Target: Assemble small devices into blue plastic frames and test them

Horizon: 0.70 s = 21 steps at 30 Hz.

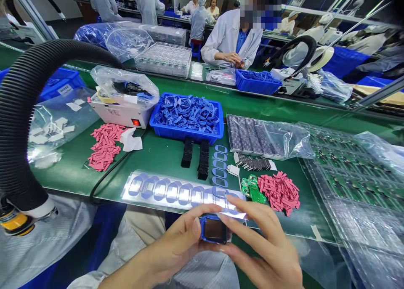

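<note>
A small blue-framed device with a dark screen is held up over the table's front edge, its screen facing me. My left hand grips its left side between thumb and fingers. At the right side my right hand pinches it, fingertips on the top and lower edges. Just beyond lies a sheet of oval stickers with shiny centres. A column of loose oval blue pieces runs up from it. Small green circuit boards and a pile of pink strips sit beyond my right hand.
A blue bin holds many blue frames, with stacked black parts before it. On the left are a black hose, a white box and more pink strips. Trays of boards line the right. A co-worker sits opposite.
</note>
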Tool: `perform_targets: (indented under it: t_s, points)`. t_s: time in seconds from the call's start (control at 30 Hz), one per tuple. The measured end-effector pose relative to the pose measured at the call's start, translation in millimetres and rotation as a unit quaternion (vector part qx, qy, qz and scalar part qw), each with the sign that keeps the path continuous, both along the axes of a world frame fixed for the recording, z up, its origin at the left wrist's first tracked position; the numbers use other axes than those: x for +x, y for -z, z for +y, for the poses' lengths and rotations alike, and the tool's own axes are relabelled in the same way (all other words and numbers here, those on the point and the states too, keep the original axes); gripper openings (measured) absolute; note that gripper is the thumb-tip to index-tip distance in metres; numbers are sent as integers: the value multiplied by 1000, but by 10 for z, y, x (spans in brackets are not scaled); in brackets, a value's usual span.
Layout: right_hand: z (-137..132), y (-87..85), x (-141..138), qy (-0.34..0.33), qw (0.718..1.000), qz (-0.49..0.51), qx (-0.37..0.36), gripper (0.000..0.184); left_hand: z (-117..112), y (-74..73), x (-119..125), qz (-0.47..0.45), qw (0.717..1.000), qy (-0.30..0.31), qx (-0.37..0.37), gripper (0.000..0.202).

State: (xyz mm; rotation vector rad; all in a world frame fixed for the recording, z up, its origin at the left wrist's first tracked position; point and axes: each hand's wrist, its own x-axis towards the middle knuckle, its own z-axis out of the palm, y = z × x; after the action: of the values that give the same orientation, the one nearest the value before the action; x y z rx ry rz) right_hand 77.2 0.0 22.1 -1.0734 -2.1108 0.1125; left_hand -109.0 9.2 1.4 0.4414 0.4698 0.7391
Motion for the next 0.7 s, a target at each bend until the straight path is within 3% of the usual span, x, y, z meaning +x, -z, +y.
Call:
perform_targets:
  t_s: [0.17,0.33,0.47,0.6,0.7]
  points:
    - [-47,30,2,12,998,1,-59,56,-10,28,-32,-10,1000,16,-1,52]
    - [-45,28,21,-6,999,4,-48,30,-42,58,-22,0,1000,5,0,43]
    - [-52,58,-68,19,996,54,-68,24,-86,141,37,62,993,-81,56,46]
    - [-90,96,-218,27,990,114,-77,21,-130,246,99,116,963,-181,160,39]
    - [-3,149,-190,-11,988,118,-99,23,-169,289,99,143,952,-233,136,33]
